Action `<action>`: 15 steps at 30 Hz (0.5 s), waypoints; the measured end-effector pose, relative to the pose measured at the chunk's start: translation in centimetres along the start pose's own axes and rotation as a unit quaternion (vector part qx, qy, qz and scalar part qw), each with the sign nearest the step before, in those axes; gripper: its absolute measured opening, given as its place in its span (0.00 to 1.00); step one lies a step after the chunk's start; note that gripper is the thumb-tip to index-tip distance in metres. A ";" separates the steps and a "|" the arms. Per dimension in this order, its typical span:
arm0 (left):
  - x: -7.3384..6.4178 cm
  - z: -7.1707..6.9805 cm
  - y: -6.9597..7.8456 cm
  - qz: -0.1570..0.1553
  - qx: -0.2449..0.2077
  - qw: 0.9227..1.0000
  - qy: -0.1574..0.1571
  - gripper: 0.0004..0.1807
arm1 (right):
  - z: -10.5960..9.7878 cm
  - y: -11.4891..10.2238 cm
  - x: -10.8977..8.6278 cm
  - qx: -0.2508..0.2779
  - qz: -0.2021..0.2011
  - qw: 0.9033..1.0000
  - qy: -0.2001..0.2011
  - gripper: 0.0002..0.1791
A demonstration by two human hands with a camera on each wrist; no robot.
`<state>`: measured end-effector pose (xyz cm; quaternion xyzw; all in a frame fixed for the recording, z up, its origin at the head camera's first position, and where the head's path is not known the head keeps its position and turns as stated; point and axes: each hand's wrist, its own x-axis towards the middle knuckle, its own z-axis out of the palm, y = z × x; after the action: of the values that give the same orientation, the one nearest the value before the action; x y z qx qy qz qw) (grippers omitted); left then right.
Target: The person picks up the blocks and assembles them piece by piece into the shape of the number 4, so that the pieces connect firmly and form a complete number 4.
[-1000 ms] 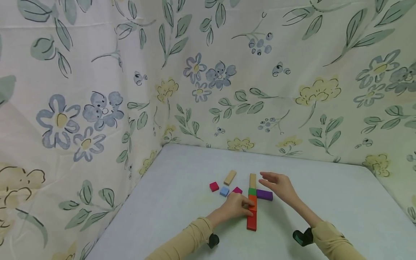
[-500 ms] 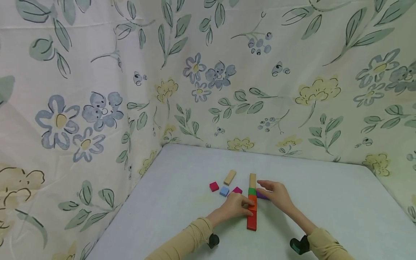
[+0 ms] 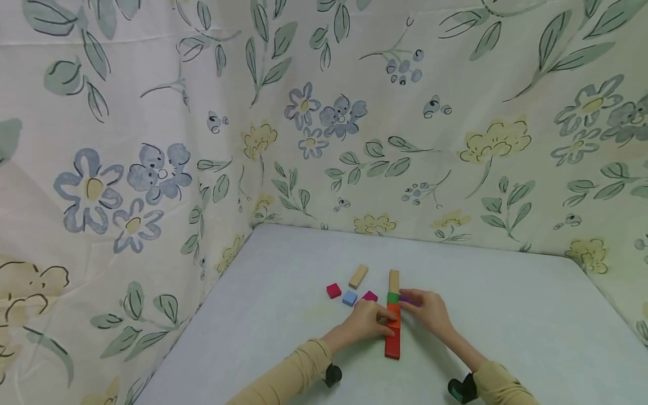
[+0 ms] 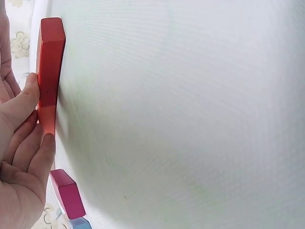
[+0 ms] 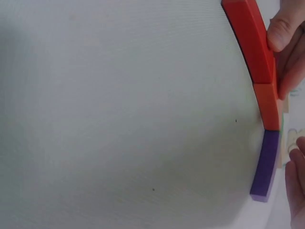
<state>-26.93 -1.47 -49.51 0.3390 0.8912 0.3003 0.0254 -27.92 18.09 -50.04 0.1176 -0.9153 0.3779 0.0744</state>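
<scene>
A straight row of blocks runs away from me on the table: a red block (image 3: pixel 392 347), an orange block (image 3: pixel 394 310), a green block (image 3: pixel 393 297) and a plain wooden block (image 3: pixel 394 280). My left hand (image 3: pixel 362 319) touches the row from the left, thumb on the red block and fingers at the orange one. A purple block (image 5: pixel 264 164) extends to the right from beside the green one. Over it is my right hand (image 3: pixel 429 310), fingers loosely extended and hiding most of it in the head view. The right wrist view shows these fingers slightly apart from the purple block.
Left of the row lie a magenta block (image 3: pixel 371 295), a light blue block (image 3: pixel 349 298), a pinkish-red block (image 3: pixel 333 290) and a loose wooden block (image 3: pixel 358 276). The white table (image 3: pixel 506 315) meets a floral cloth (image 3: pixel 435 169) at the back.
My right hand has come down and toward me, from beside the wooden block to over the purple block, now mostly covered. My left hand and the row have stayed put.
</scene>
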 end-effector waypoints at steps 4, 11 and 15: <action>0.0 0.0 0.0 -0.002 -0.006 1.000 -0.003 0.17 | 0.4 0.1 -0.2 -0.011 -0.003 1.000 0.006 0.18; 0.0 0.1 -0.1 -0.004 -0.014 1.000 -0.001 0.17 | 1.0 0.2 -0.6 -0.036 -0.024 0.999 0.019 0.16; 0.1 0.2 -0.1 -0.010 -0.018 1.000 -0.004 0.17 | 1.2 0.2 -0.8 -0.052 -0.039 0.997 0.030 0.16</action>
<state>-27.01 -1.34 -49.68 0.3311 0.8887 0.3149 0.0378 -27.29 17.52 -51.21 0.1380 -0.9256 0.3303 0.1230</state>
